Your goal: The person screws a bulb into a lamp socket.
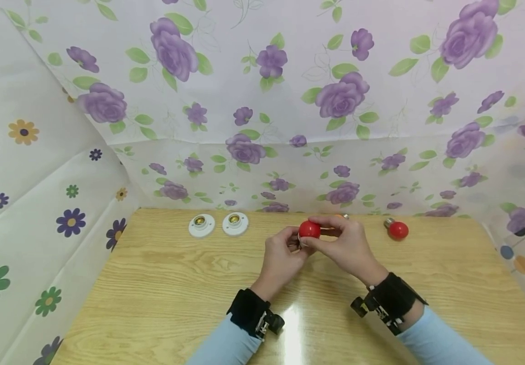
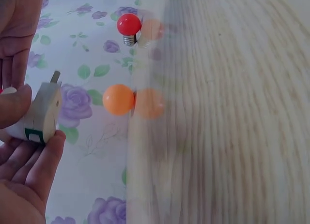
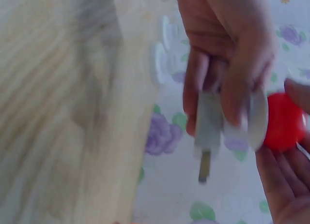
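Note:
My left hand [image 1: 282, 256] grips a white plug-in lamp socket [image 2: 41, 112] by its body, thumb on one side and fingers on the other. A metal prong [image 3: 205, 166] sticks out of the socket's plug end. At the opposite end sits a red bulb [image 1: 309, 230], its round glass against the socket's white collar [image 3: 258, 120]. My right hand [image 1: 346, 248] pinches this bulb between thumb and fingers. The bulb's base is hidden inside the collar. Both hands are together above the back half of the table.
Two round white lamp holders [image 1: 201, 226] with brass-coloured threads lie at the back left of the wooden table [image 1: 162, 284]. An orange bulb [image 2: 118, 99] stands behind my right hand. Farther right lies another red bulb [image 1: 398, 231]. Flowered sheeting [image 1: 244, 101] rises behind the table.

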Demonstrator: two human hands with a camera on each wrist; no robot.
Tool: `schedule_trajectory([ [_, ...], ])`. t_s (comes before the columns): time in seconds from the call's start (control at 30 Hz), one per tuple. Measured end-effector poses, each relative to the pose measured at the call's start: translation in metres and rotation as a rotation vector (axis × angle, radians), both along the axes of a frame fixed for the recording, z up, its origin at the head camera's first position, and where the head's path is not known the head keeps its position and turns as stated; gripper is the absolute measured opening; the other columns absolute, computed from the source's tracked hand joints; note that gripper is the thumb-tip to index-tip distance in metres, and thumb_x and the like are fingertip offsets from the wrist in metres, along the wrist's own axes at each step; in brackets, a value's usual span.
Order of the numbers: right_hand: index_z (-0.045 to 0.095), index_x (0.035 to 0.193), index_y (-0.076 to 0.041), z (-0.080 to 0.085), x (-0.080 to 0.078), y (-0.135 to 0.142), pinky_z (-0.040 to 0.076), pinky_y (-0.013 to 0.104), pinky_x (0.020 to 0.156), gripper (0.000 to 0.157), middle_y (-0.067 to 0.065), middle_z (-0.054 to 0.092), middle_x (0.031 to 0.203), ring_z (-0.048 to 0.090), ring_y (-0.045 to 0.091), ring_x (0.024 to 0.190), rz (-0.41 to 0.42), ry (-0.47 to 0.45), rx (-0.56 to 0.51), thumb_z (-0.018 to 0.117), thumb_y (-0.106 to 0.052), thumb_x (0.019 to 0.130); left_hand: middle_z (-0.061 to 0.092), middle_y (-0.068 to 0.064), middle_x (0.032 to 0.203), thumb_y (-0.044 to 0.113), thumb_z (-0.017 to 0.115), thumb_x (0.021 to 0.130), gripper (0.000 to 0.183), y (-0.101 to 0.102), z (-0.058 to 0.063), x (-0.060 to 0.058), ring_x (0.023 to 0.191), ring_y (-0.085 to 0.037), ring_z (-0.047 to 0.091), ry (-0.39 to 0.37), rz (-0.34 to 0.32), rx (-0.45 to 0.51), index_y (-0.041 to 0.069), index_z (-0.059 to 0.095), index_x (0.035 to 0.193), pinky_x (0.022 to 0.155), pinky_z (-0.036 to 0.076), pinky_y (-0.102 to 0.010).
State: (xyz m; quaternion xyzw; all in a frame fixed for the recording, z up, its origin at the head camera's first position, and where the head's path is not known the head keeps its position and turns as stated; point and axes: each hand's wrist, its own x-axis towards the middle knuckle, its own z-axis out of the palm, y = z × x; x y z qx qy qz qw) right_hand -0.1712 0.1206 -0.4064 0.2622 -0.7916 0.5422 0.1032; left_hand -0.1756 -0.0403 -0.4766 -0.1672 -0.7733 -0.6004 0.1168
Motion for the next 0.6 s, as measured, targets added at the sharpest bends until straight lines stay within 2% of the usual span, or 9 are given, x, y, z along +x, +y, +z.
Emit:
schedule_trajectory([
  [0.17, 0.062, 0.118, -0.005, 0.006, -0.006, 0.011, 0.048, 0.035, 0.081, 0.043, 0.006, 0.059, 0.117, 0.059, 0.019, 0.102, 0.142, -0.084, 0.04, 0.074, -0.014, 0.078, 0.063, 0.004, 0.096, 0.018, 0.074, 0.079, 0.031, -0.007, 0.001, -0.003, 0.086, -0.007, 0.062, -0.03, -0.092, 0.039, 0.011, 0.063, 0.107, 0.072, 0.05, -0.027],
  [0.3, 0.06, 0.122, -0.008, 0.011, -0.008, 0.016, 0.046, 0.037, 0.084, 0.045, 0.004, 0.057, 0.122, 0.056, 0.017, 0.108, 0.199, -0.111, 0.073, 0.074, -0.015, 0.079, 0.064, 0.005, 0.097, 0.019, 0.074, 0.079, 0.032, -0.01, 0.002, -0.005, 0.087, -0.008, 0.062, -0.048, -0.125, 0.036, 0.013, 0.063, 0.109, 0.072, 0.05, -0.027],
  [0.6, 0.055, 0.128, -0.015, -0.006, -0.022, 0.024, 0.044, 0.036, 0.087, 0.05, 0.0, 0.053, 0.128, 0.052, 0.021, 0.113, 0.284, -0.138, 0.127, 0.071, -0.012, 0.081, 0.063, 0.005, 0.1, 0.015, 0.073, 0.08, 0.03, -0.008, 0.004, -0.003, 0.09, -0.008, 0.061, -0.081, -0.171, 0.027, 0.014, 0.062, 0.108, 0.074, 0.049, -0.027],
])
